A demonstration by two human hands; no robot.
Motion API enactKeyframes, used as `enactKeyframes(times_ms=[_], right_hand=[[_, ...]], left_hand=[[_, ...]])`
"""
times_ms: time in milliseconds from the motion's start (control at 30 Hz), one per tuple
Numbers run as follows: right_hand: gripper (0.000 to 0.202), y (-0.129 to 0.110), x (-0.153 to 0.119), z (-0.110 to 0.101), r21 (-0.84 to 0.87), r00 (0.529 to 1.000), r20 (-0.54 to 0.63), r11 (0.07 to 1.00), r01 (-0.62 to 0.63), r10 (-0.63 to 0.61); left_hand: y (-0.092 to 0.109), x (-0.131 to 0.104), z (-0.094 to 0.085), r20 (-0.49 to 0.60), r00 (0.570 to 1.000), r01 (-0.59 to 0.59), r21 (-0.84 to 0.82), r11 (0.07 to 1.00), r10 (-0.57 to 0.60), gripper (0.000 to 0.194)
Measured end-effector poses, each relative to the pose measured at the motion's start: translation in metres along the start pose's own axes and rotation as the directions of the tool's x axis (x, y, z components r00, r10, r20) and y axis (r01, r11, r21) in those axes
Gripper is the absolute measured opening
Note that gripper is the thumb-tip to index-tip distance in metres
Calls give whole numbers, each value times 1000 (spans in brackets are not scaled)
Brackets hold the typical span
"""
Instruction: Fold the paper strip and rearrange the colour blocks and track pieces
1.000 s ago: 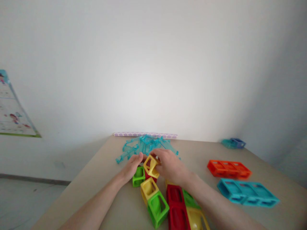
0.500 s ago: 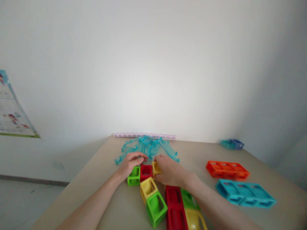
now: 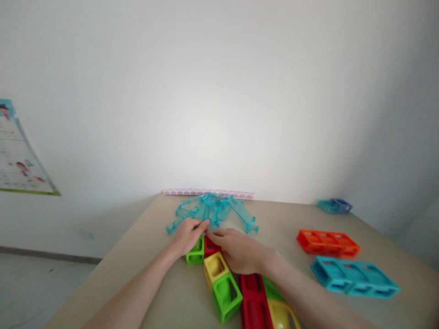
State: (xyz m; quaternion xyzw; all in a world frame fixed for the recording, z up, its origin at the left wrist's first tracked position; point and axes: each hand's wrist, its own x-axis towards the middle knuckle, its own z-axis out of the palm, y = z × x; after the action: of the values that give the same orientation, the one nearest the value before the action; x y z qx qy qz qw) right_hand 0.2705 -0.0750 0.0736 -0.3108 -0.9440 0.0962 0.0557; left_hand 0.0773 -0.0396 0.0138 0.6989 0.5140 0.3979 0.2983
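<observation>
My left hand (image 3: 189, 235) is closed over the back of a short row of hollow cube blocks, next to the green cube block (image 3: 195, 251). Its fingertips reach the rear edge of the red cube block (image 3: 211, 246). From the other side my right hand (image 3: 240, 251) curls around the row's right end. It hides nearly all of the yellow cube there, and its fingertips meet my left fingers above the red one. Just in front, a yellow cube (image 3: 216, 266) joined to a green cube (image 3: 226, 297) sits at an angle.
Translucent teal pieces (image 3: 209, 210) lie in a heap behind my hands. A red double block (image 3: 254, 306) and a yellow block (image 3: 281, 315) are under my right forearm. To the right lie an orange triple block (image 3: 327, 243), a blue triple block (image 3: 355, 277) and darker blue pieces (image 3: 339, 206).
My right hand has shifted its fingers left over the row and now covers the yellow cube. My left fingers have drawn together above the red cube. The view has shifted slightly.
</observation>
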Motion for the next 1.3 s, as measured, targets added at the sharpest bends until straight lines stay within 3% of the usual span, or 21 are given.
enactKeyframes(times_ms=[133,267,367,467,567,700,867,967,1033,1167,1300], right_hand=[[53,3,-1,2,50,1000,-5,999,20,-20],[60,10,-14,-22,93,997,71,995,-22,15],[63,21,-32,-49,12,969,102,973,-228,226],[76,30,-46,-64,-77,894,202,916,-393,400],[78,34,-46,-61,-137,828,335,893,-429,449],[69,39,-37,-49,-101,821,409,914,-393,398],[47,50,-34,-44,-12,758,499,878,-479,420],[44,54,-34,-43,10,747,515,869,-495,420],[48,55,-34,-42,26,738,523,858,-513,426],[56,52,-32,-41,42,753,499,856,-515,428],[63,44,-29,-42,21,783,447,870,-493,433]], left_hand=[[0,0,-1,-13,1000,-2,-16,1000,2,49],[-1,1,-1,49,999,22,-25,999,-21,45],[-1,1,-2,96,995,30,-32,999,-26,40],[3,-2,-3,151,988,36,-73,997,-24,35],[9,-5,-4,222,975,42,-150,988,-8,31],[13,-6,-6,279,960,54,-227,973,12,25],[5,-8,-11,425,904,203,-334,921,-45,29],[1,-9,-13,546,837,246,-356,902,-13,43],[1,-9,-13,590,807,200,-329,923,35,51],[4,-8,-11,573,816,97,-279,955,84,50],[3,-8,-11,559,826,120,-299,947,72,50]])
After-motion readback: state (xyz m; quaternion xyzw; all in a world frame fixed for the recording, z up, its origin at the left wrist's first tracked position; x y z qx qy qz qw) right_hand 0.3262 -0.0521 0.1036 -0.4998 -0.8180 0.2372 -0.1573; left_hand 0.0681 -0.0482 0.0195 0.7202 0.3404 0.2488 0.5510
